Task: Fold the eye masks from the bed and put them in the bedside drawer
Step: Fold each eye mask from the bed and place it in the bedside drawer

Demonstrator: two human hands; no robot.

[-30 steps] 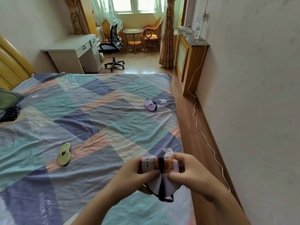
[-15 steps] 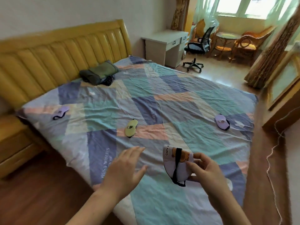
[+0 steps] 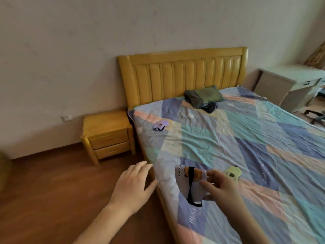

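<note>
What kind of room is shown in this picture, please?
Most likely a home bedroom: a bed with a padded yellow headboard, a wooden bedside cabinet with two drawers beside it, and a white desk at the far wall.

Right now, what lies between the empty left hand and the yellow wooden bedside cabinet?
In the head view, only bare brown wood floor separates left hand from cabinet.

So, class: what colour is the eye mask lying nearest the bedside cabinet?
Light purple eye mask with a dark strap, seen in the head view.

Nightstand (image 3: 107,136) left of bed (image 3: 228,147)
</note>
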